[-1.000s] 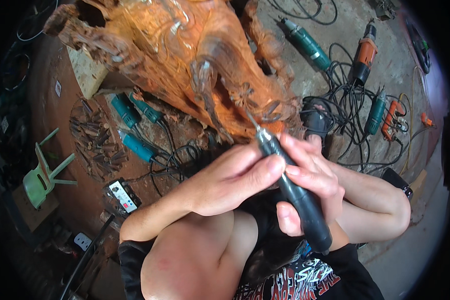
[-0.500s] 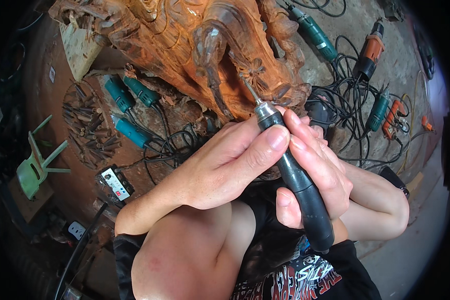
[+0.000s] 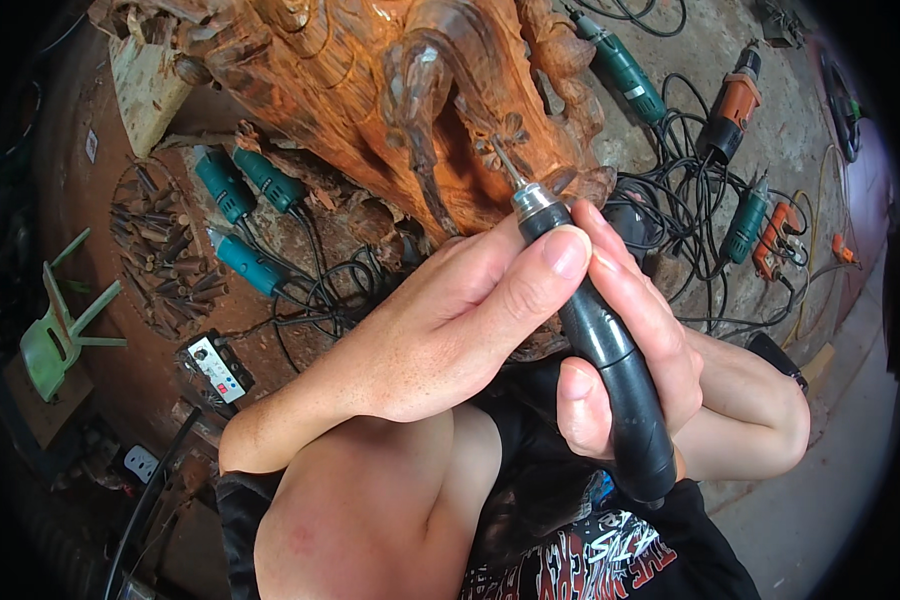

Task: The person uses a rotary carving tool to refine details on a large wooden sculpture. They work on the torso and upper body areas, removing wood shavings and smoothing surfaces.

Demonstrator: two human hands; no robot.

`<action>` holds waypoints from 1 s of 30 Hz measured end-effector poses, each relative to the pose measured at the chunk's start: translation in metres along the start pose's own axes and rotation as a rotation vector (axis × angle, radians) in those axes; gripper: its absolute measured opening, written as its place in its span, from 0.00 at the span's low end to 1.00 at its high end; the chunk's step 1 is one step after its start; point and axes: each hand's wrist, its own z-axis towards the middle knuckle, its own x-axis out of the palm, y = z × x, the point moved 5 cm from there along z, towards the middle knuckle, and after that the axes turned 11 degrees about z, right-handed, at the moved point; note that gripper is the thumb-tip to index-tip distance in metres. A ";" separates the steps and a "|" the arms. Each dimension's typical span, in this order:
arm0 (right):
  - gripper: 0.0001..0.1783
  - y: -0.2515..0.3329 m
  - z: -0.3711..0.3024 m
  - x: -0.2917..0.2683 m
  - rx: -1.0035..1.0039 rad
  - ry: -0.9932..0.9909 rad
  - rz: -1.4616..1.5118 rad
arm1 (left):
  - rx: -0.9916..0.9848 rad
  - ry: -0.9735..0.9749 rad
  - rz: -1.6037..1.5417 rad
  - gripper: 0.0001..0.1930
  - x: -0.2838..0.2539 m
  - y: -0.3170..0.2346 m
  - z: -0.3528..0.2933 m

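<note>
A black rotary carving handpiece [image 3: 620,370] with a silver collar slants up and left through my two hands. My right hand [image 3: 665,350] is wrapped round its body, with fingers on both sides of it. My left hand [image 3: 440,330] lies against the front of the grip, its thumb pressed on the black sleeve below the collar. A thin metal bit [image 3: 510,163] sticks out at the front. Its tip is at a small carved flower [image 3: 512,128] on a large reddish-brown wood carving [image 3: 360,130]; whether it touches the wood is hard to tell.
Green power tools [image 3: 225,185] with tangled cables lie left of the carving. Another green tool [image 3: 625,75] and an orange-and-black tool [image 3: 735,105] lie right. Several loose bits or small chisels [image 3: 165,250] fill a round container. A white control box [image 3: 216,368] and green chair [image 3: 55,340] stand left.
The bit's tip has shifted slightly right against the carving, from beside the flower onto its lower edge. Both hands keep their hold, and the whole view has slid a little left.
</note>
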 end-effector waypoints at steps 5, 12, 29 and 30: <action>0.30 -0.001 0.000 -0.001 -0.035 0.015 0.006 | 0.013 -0.018 -0.020 0.22 0.001 -0.001 0.000; 0.31 -0.001 0.001 -0.002 -0.008 0.035 0.020 | 0.026 -0.025 -0.065 0.22 0.002 -0.002 0.000; 0.31 0.000 0.004 -0.002 -0.014 0.046 -0.003 | 0.095 -0.017 -0.005 0.21 -0.001 0.000 0.000; 0.31 0.000 0.004 -0.002 -0.019 0.045 -0.001 | 0.114 -0.016 -0.004 0.21 -0.001 0.001 0.000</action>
